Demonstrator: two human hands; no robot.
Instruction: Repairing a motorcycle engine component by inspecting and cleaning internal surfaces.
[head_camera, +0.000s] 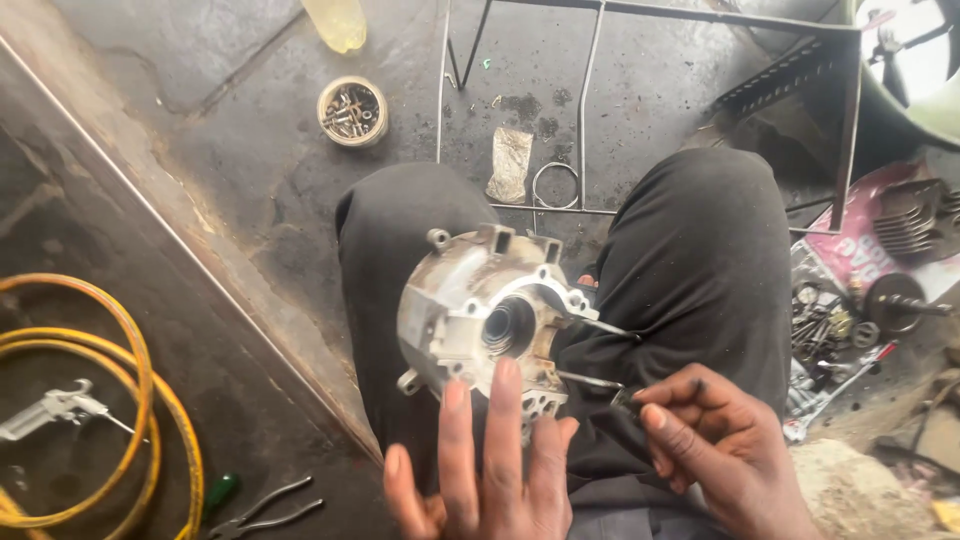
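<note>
Engine casing steadied on the lap while a thin tool works at its edge

The left hand (480, 470), fingers spread flat and gripping nothing, braces the grey metal casing (485, 315) between the knees; its bore faces up toward the camera, while the right hand (710, 440) pinches a slim tool (590, 380) lying sideways against it

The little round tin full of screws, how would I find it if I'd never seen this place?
Start at the person's black-clad knees and look up across the dark, stained floor. Left of the thin metal frame stands the little round tin, below a pale yellow bottle. It alone is a pale-rimmed cup packed with shiny screws.
</note>
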